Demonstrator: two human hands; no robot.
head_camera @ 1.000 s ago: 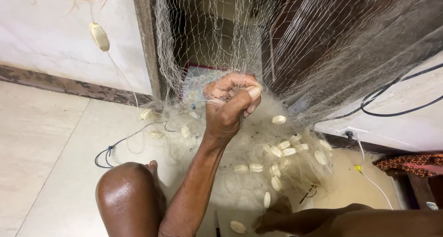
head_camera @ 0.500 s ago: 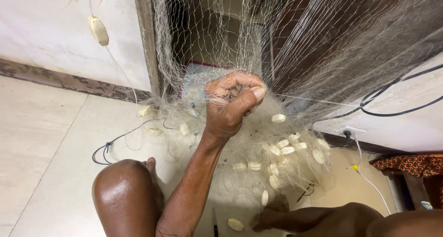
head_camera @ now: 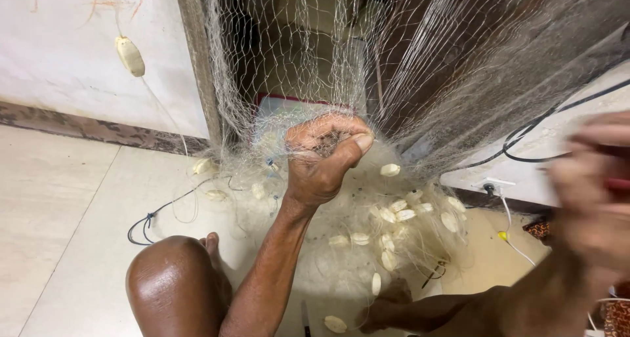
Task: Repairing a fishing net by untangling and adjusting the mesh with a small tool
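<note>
A fine pale fishing net hangs from above and piles up on the floor, with several white oval floats tied along it. My left hand is a fist in the middle of the view, shut on a bunched fold of the net, thumb pressed over the top. My right hand is raised at the right edge and heavily blurred. A thin red streak shows beside its fingers; I cannot tell its grip.
My bare knee is at the lower left and my other leg lies across the bottom. A single float hangs on a string by the white wall. Black cables run along the right wall; a dark cord loops on the tiles.
My right hand has come up into view at the right edge, moving fast. My left hand keeps its hold on the net in about the same place.
</note>
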